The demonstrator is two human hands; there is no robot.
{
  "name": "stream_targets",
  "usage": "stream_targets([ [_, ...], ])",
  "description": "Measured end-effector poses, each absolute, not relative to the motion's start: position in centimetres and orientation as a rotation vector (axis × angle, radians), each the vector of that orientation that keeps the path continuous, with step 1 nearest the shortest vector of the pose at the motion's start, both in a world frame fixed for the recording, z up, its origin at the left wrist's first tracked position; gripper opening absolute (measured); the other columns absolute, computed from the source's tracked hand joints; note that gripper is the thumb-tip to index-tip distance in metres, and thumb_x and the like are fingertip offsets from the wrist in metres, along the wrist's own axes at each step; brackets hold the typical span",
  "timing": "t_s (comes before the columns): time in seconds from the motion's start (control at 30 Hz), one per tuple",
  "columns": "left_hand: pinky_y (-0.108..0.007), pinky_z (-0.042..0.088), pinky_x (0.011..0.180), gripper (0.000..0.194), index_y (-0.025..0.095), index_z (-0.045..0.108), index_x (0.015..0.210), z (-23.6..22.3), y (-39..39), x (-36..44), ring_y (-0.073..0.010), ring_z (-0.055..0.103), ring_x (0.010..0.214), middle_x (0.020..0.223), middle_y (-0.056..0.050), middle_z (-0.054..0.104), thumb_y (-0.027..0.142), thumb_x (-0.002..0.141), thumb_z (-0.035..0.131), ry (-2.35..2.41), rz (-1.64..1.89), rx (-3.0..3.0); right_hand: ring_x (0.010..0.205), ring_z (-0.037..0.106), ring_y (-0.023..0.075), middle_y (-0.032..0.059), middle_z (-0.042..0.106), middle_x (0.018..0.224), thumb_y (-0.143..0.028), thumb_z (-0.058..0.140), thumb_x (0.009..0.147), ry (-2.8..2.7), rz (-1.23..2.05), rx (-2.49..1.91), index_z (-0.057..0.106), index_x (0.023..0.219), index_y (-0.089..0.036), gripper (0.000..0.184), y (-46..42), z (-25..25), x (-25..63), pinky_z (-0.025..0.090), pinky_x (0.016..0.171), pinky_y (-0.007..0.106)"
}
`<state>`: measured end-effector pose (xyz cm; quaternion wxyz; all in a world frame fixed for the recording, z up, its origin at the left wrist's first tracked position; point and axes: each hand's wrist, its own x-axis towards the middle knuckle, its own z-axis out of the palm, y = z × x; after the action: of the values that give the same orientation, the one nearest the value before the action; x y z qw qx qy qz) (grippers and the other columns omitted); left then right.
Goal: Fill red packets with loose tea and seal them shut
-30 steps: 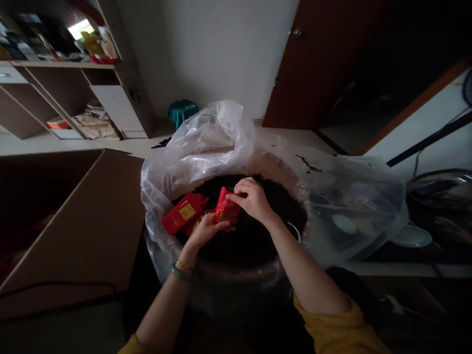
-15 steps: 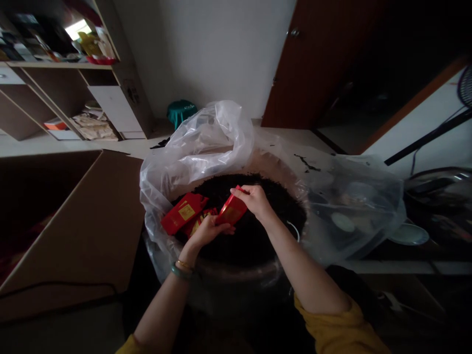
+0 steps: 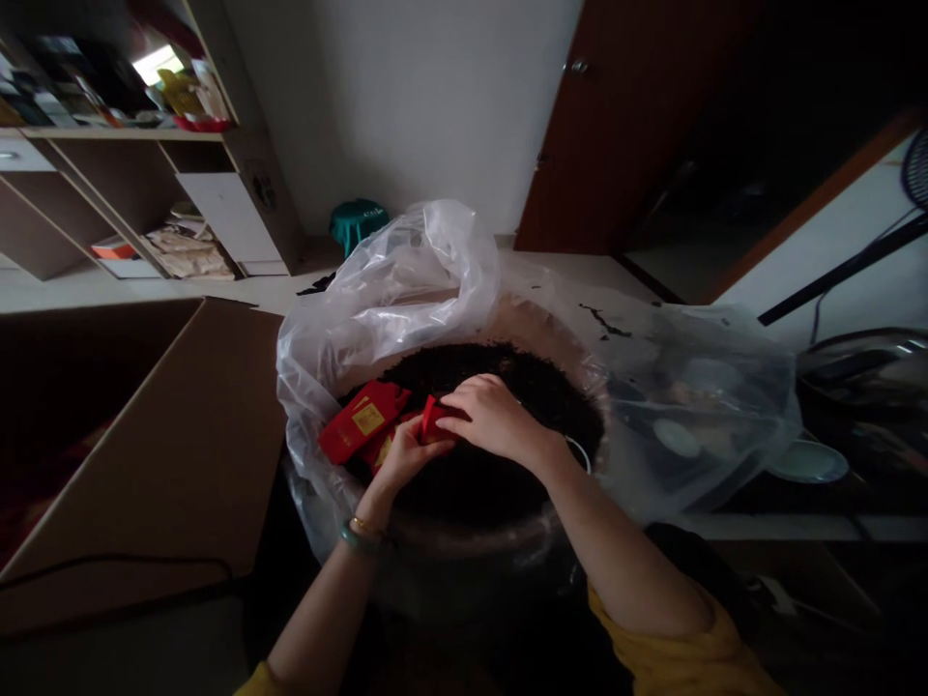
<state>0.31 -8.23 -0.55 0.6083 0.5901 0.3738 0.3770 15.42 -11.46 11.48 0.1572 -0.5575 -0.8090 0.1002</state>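
Note:
Between my two hands is a small red packet (image 3: 433,421), held over a wide tub of dark, loose, leaf-like material (image 3: 493,483). My left hand (image 3: 407,454) is closed on the packet's lower left side, thumb pointing right. From the right, my right hand (image 3: 489,418) closes over the packet's upper end and hides much of it. Left of the hands, a flat red packet with a gold square label (image 3: 362,421) lies on the dark material. Another red and yellow packet (image 3: 381,448) is partly covered by my left hand.
A clear plastic liner (image 3: 406,280) bunches up around the tub's far and left rim. At left stands an open cardboard box (image 3: 166,435). Plastic sheeting (image 3: 696,406) and a pale dish (image 3: 808,462) lie to the right. Behind are a shelf unit (image 3: 232,222) and a green covered stool (image 3: 359,224).
My right hand has moved down and left over the packet, its fingers now wrapping the top. Less of the packet shows. My left hand stays nearly in place.

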Motion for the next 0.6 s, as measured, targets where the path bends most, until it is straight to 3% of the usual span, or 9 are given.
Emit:
stream_targets([
  [0.13,-0.025,0.049,0.063,0.042,0.013,0.065,0.077,-0.5,-8.3,0.3,-0.0137,0.058,0.064,0.07,0.0,0.067,0.04,0.05,0.085,0.869,0.893,1.394,0.086,0.062,0.0182,0.0052,0.071,0.082,-0.023,0.053,0.091,-2.5,0.403,-1.601,0.071,0.079,-0.02,0.021,-11.7,11.7,15.0,0.036,0.091,0.036],
  [0.33,-0.024,0.046,0.058,0.043,0.013,0.066,0.074,-1.0,-8.3,0.0,-0.0135,0.057,0.06,0.067,0.0,0.066,0.048,0.054,0.082,0.859,0.913,1.347,0.088,0.064,0.0186,0.0056,0.073,0.084,-0.017,0.058,0.087,-2.525,0.517,-1.548,0.073,0.085,-0.019,0.015,-11.7,11.2,15.3,0.035,0.094,0.035],
  [0.47,-0.023,0.043,0.053,0.045,0.012,0.065,0.066,-0.7,-8.4,0.0,-0.0113,0.053,0.053,0.058,0.001,0.061,0.051,0.051,0.082,0.88,0.887,1.287,0.086,0.064,0.0197,0.0053,0.074,0.083,-0.018,0.063,0.083,-2.417,0.41,-1.569,0.074,0.081,-0.02,0.012,-11.4,10.7,15.8,0.04,0.086,0.032],
  [0.6,-0.02,0.036,0.048,0.042,0.013,0.064,0.063,-0.4,-8.6,-0.1,-0.0085,0.047,0.049,0.054,0.003,0.057,0.05,0.053,0.082,0.897,0.878,1.295,0.077,0.066,0.0191,0.006,0.073,0.08,-0.028,0.061,0.085,-2.448,0.645,-1.547,0.073,0.083,-0.02,0.014,-11.5,10.1,16.0,0.043,0.072,0.028],
])
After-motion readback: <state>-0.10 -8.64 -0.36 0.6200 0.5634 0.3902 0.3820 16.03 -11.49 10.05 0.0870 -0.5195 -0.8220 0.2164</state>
